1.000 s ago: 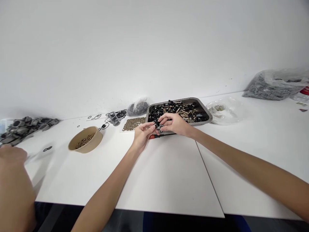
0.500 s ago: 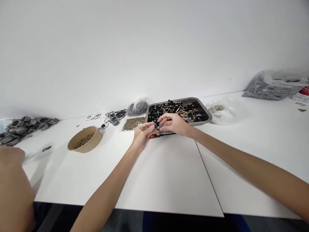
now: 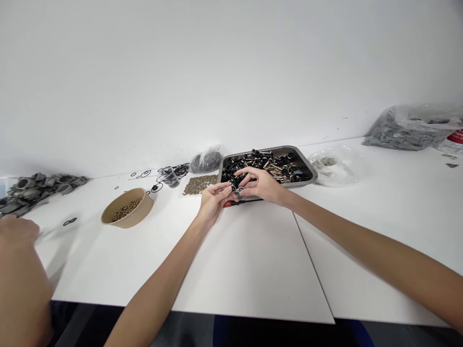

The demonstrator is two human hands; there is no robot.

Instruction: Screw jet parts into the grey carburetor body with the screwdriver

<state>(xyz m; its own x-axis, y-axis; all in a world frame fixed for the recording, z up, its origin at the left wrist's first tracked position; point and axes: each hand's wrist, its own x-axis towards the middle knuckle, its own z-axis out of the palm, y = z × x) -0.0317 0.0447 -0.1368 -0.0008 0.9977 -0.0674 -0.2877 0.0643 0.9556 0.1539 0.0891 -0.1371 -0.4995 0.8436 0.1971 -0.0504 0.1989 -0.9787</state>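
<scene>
My left hand [image 3: 212, 201] is closed, thumb and forefinger pinching a small round black-and-grey part [image 3: 233, 189]. Against its right side, my right hand [image 3: 261, 184] grips a small grey ring-shaped part [image 3: 240, 191] with thumb and fingertips. Whether the two pieces are joined cannot be made out. Both hands are just in front of a grey metal tray [image 3: 307, 166] heaped with black fittings and brass-coloured screws [image 3: 277, 169]. Below the fingers, a screwdriver with a red-and-black handle [image 3: 228, 204] lies along the tray's front edge, partly covered.
Left of my hands are a white tray of small brass parts [image 3: 198, 185], a bag of dark pieces [image 3: 206, 161], black O-rings [image 3: 181, 169] and a tan bowl [image 3: 144, 212] of screws. Grey fittings [image 3: 32, 192] lie far left, near another person's arm [image 3: 21, 279]. Plastic bags [image 3: 401, 130] stand right.
My right forefinger has lifted slightly off the black-and-grey part. Both hands otherwise stay in place. The other person's hand at the left has shifted slightly.
</scene>
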